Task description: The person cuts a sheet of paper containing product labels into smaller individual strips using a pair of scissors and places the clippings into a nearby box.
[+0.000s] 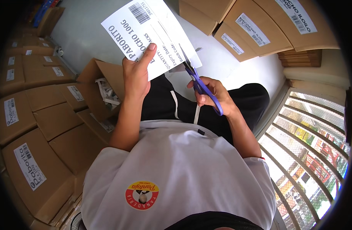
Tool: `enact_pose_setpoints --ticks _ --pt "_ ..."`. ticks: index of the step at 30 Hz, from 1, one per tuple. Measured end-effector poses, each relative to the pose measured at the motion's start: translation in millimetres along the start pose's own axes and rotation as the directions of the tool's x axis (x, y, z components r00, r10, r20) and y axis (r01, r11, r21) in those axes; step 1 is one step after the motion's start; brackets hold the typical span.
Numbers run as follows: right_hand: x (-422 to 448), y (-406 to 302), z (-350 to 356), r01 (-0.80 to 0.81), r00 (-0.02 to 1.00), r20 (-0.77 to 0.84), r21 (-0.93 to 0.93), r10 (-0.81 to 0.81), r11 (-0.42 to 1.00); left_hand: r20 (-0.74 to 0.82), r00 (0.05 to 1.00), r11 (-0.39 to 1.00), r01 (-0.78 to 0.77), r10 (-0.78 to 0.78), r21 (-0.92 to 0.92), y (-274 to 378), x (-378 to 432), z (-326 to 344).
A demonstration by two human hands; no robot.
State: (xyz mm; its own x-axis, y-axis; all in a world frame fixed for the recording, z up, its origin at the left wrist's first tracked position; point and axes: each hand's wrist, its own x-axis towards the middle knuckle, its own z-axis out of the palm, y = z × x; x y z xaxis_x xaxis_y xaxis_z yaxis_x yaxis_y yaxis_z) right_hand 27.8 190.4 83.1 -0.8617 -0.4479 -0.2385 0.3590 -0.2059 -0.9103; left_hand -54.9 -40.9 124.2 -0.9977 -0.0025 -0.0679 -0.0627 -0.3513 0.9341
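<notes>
My left hand [138, 72] grips a printed white paper sheet [164, 31] by its lower left edge, thumb lying on top. The sheet bears large print and a barcode. In my right hand [214, 93] is a pair of scissors [203, 86] with purple handles. Their blades straddle the sheet near its lower right corner, and a slit runs up the paper from there. Part of the blades is hidden by the paper. Both hands are held above my lap, over black trousers [158, 106] with a white drawstring.
Stacked, labelled cardboard boxes [52, 120] fill the left side. An open carton [86, 72] beside my left forearm holds white strips [106, 93]. More boxes [250, 31] stand at upper right, on the pale floor [83, 26]. A barred, meshed window [305, 149] is at right.
</notes>
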Motion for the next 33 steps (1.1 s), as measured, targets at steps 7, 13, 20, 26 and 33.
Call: enact_pose_setpoints --ticks 7,13,20,26,33 --pt "-2 4 -1 0.028 0.998 -0.047 -0.032 -0.03 0.999 0.013 1.0 1.0 -0.011 0.011 -0.007 -2 -3 9" --pt "-5 2 -3 0.025 0.997 -0.069 -0.027 -0.027 0.999 0.019 1.0 1.0 -0.006 0.006 0.009 -1 -2 14" --pt "-6 0 -3 0.027 0.996 -0.084 -0.009 -0.028 1.0 0.013 1.0 1.0 -0.016 0.016 0.009 -1 0 17" --pt "-6 -1 -3 0.025 0.996 -0.089 -0.021 -0.027 0.999 0.039 0.999 1.0 -0.012 0.012 0.009 0 0 14" --pt "-7 -3 -1 0.0 0.994 -0.113 -0.043 -0.005 0.999 0.044 0.999 1.0 -0.021 0.022 -0.015 0 0 17"
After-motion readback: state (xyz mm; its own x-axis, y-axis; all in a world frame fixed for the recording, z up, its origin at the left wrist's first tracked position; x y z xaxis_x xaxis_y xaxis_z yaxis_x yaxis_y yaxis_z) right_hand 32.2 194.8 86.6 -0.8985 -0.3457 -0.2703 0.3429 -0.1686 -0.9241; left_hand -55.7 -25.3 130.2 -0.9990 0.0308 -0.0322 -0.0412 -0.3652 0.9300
